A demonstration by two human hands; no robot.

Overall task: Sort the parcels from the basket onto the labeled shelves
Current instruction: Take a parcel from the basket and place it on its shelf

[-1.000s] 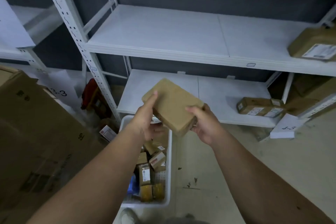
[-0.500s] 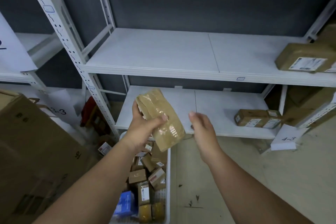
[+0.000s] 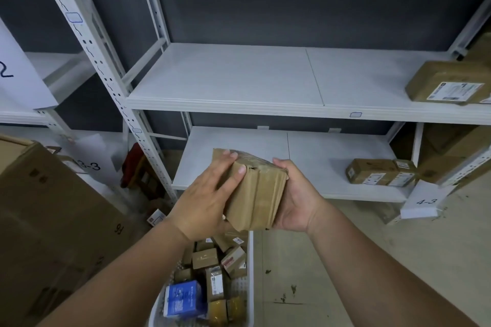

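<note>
A brown taped cardboard parcel is held in front of me over the basket. My left hand grips its left side with the fingers over the top edge. My right hand cups its right side from below. Under the hands stands the white basket, filled with several small brown parcels and a blue box. The white shelf unit faces me, with a middle shelf and a lower shelf.
One brown parcel lies at the right end of the middle shelf and two small ones on the lower shelf. A paper sign "4-3" hangs at right, a "3-3" sign at left. A large cardboard box stands on the left.
The parcel was turned over in my hands. My right hand had let go half a second ago and now holds its right side again; my view has tilted upward slightly.
</note>
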